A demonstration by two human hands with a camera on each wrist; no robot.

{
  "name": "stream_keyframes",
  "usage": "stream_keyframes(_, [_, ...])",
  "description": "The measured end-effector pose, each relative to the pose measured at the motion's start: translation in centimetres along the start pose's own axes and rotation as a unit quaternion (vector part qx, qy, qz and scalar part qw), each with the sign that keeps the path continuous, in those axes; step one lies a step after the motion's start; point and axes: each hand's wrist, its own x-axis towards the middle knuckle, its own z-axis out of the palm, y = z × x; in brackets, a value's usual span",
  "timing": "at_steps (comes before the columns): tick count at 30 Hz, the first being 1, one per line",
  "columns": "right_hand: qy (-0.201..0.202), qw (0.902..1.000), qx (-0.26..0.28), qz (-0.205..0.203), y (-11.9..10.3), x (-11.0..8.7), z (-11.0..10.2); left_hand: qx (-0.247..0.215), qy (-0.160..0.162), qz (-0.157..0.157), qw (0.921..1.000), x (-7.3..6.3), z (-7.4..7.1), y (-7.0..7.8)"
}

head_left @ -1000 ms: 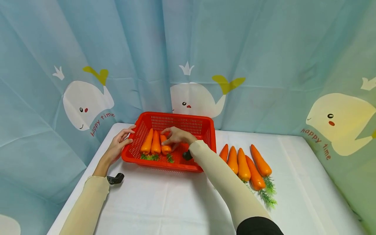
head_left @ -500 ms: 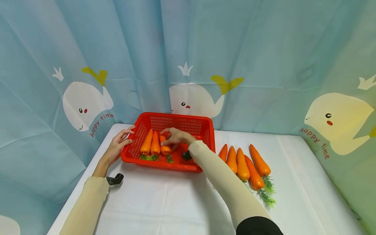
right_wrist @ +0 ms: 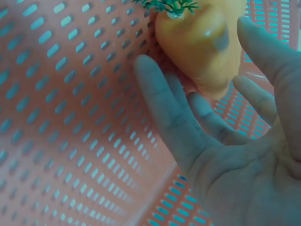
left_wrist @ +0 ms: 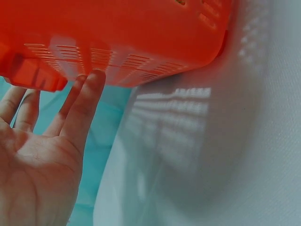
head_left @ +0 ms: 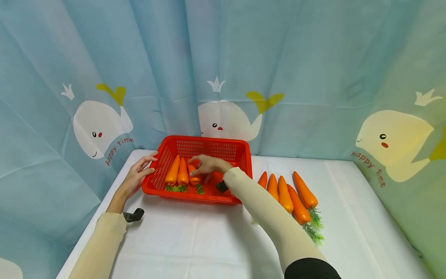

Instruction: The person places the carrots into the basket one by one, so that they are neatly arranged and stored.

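A red perforated plastic basket [head_left: 216, 199] stands near the back left of the white table, slightly askew. My left hand [head_left: 134, 174] rests on its left rim; the left wrist view shows those fingers nearly straight, tips against the outer wall. Inside the basket, two glossy orange carrots [head_left: 172, 172] lie side by side at the left, green tops toward me. Beside them is a third carrot [right_wrist: 200, 42], with my right hand [head_left: 209, 164] over it. Thumb and fingers of that hand grip this carrot, though some fingertips are hidden in the head view.
To the right of the basket, several more carrots [head_left: 285, 197] lie on the white tablecloth [head_left: 195, 240], leafy tops toward me; the right sleeve partly covers them. A blue curtain [head_left: 306, 77] with whale prints hangs behind and along the sides.
The head view has shifted slightly. My right hand has lowered a little over the third carrot, covering more of it. The left hand stays at the rim.
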Motion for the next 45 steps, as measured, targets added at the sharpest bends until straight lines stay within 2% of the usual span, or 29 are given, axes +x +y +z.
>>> stream_keyframes(11, [0.013, 0.9983, -0.054, -0.017, -1.5, -2.8, -1.6, -0.006, 0.004, 0.012, 0.9999, -0.1, 0.0, -0.3])
stream_keyframes(22, [0.06, 0.987, -0.127, -0.078, -2.7, -7.3, -4.5, -0.01, -0.001, 0.021, 0.9997, -0.1, 0.1, -0.3])
stream_keyframes(30, [0.089, 0.9765, -0.13, -0.147, -2.5, -10.4, -6.2, 0.003, -0.002, 0.028, 0.9996, 0.0, 0.2, -0.5])
stream_keyframes(36, [0.113, 0.9656, -0.136, -0.19, -2.2, -12.3, -7.1, -0.008, -0.007, 0.026, 0.9996, 0.0, 0.1, -0.6])
stream_keyframes(41, [0.147, 0.9608, -0.109, -0.208, -1.7, -14.5, -7.8, -0.007, -0.007, 0.021, 0.9997, 0.0, -0.1, -0.6])
stream_keyframes(45, [0.174, 0.9522, -0.126, -0.217, -1.0, -16.4, -8.4, -0.004, -0.008, 0.02, 0.9998, 0.1, -0.1, -0.6])
